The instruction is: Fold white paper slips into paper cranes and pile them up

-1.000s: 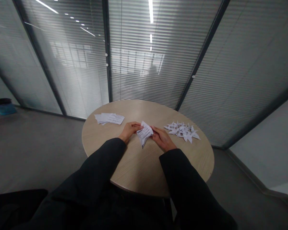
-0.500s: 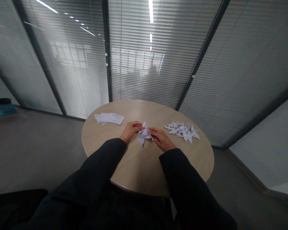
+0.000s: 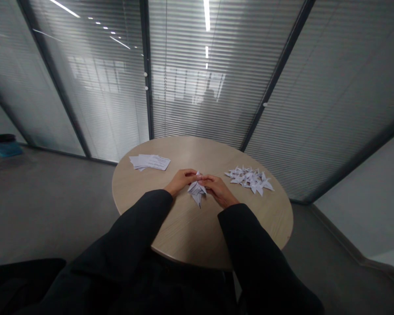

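Now folded paper (image 3: 197, 190) smaller, flatter than before; left hand (image 3: 180, 180) and right hand (image 3: 219, 190) pinch it together.

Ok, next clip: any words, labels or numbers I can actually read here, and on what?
No text here is legible.
stack of sheets: dark printed lines, too small to read.
folded paper: any print is too blurred to read.
pile of folded pieces: no readable marks.
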`<state>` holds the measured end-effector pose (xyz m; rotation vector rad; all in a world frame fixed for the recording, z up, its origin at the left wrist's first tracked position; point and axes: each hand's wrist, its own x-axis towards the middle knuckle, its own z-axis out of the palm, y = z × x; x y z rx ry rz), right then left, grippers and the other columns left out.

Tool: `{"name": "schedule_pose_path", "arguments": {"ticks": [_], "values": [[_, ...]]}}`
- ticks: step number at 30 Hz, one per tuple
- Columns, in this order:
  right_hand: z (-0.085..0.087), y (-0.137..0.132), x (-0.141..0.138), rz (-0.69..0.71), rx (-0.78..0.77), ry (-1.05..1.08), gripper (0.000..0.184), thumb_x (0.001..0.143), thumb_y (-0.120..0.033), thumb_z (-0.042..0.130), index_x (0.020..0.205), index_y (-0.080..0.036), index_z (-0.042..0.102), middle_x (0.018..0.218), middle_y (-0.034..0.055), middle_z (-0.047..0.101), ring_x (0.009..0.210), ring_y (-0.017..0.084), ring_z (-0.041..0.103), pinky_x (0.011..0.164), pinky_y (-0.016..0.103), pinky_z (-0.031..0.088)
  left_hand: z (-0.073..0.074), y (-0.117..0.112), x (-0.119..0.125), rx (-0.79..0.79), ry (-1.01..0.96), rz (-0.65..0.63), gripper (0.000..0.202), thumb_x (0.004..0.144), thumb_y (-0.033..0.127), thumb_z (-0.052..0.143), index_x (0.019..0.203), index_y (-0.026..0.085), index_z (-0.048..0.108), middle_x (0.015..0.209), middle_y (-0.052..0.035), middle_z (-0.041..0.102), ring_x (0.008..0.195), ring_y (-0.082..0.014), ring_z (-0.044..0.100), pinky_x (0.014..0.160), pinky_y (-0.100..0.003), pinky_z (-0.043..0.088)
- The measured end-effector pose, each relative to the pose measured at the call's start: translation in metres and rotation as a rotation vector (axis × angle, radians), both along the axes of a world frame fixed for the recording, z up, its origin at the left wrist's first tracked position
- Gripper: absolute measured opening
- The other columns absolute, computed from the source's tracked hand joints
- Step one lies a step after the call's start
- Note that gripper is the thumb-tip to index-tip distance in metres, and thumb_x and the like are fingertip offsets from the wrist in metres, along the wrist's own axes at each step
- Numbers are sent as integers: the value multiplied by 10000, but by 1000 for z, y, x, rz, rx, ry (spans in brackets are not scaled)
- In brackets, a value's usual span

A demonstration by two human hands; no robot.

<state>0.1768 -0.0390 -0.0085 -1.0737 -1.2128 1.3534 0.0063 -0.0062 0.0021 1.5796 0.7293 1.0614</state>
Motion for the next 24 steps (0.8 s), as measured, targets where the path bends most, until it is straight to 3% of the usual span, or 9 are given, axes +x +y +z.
{"name": "schedule_pose_path", "arguments": {"ticks": [5, 11, 17, 24], "values": [[2, -3, -3, 17, 18, -28, 317, 609, -383, 810, 778, -164, 655, 710, -12, 621, 646, 113, 573, 591, 223, 470, -3, 4, 1, 45, -4, 79, 441, 560, 544, 776, 674, 126, 696, 594, -9, 601, 549, -107, 481, 534, -240, 335], [3, -5, -3, 173, 45, -7, 348, 707, -481, 744, 813, -157, 670, 820, 40, 645, 746, 151, 603, 638, 258, 527, -7, 9, 0, 45, -116, 225, 433, 580, 548, 769, 671, 136, 674, 588, -9, 595, 542, -115, 501, 512, -237, 344], [0, -2, -2, 172, 68, -12, 317, 742, -460, 728, 803, -153, 678, 805, 44, 645, 749, 149, 611, 660, 259, 534, -5, 8, 0, -11, -202, 172, 428, 606, 539, 758, 722, 142, 645, 690, -57, 684, 589, -153, 598, 559, -253, 432], [4, -6, -5, 254, 77, 28, 312, 750, -436, 732, 889, -163, 673, 858, 43, 661, 767, 145, 617, 682, 256, 528, -3, 9, -2, -38, -266, 258, 408, 602, 528, 758, 682, 163, 593, 690, -56, 702, 597, -164, 626, 570, -262, 463]]}}
